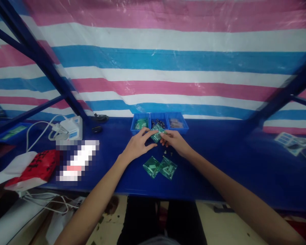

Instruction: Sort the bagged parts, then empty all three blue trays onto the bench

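Note:
A small green-tinted clear plastic bag (156, 136) is held up between my hands, in front of the blue bins. My right hand (177, 141) pinches its right side between thumb and fingers. At the bag's left side, my left hand (139, 144) has its fingers against the plastic, the thumb held apart below. Two more green bags lie on the table nearer me: the left bag (151, 167) and the right bag (168, 168), both with pale pieces inside. Small metal-looking parts (165, 152) lie just under my right hand.
Three joined blue bins stand behind my hands: green bags (141, 124) at left, dark small parts (158, 122) in the middle, pale packets (175, 123) at right. A white power strip (75, 127) with cables and a red bag (42, 166) are on the left.

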Available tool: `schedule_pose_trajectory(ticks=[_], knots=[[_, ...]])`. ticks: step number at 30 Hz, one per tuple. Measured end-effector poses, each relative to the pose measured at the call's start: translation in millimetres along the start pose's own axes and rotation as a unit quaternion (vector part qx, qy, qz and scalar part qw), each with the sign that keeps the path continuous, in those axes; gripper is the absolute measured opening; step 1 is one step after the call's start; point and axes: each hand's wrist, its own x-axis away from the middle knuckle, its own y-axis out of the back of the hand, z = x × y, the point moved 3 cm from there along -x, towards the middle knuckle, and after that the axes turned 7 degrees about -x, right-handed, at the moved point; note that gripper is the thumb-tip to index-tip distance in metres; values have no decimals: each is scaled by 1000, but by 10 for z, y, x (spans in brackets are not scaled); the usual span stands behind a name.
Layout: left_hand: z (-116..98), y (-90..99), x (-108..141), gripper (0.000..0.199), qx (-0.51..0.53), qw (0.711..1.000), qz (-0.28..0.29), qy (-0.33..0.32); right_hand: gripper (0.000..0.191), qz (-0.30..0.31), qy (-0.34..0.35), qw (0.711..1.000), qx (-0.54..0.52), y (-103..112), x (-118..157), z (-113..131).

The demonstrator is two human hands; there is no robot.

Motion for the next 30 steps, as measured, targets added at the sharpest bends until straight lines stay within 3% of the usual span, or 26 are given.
schedule_pose_trajectory(ticks=[4,8,13,19,23,30], knots=[[18,2,9,35,-36,998,-53,-14,37,19,10,1000,-10,-36,28,46],[56,27,22,35,-71,993,-98,-12,36,43,27,999,-14,-78,44,80],[230,105,-12,38,-155,974,-151,72,46,48,16,999,19,-84,26,39],[349,15,-65,38,-218,960,-111,133,23,20,-1,998,65,-19,-27,-76],[321,-50,-37,38,-214,965,-82,130,20,17,2,997,81,2,-38,-93],[331,-65,-3,42,-210,962,-84,151,20,28,3,994,109,7,-33,-80]])
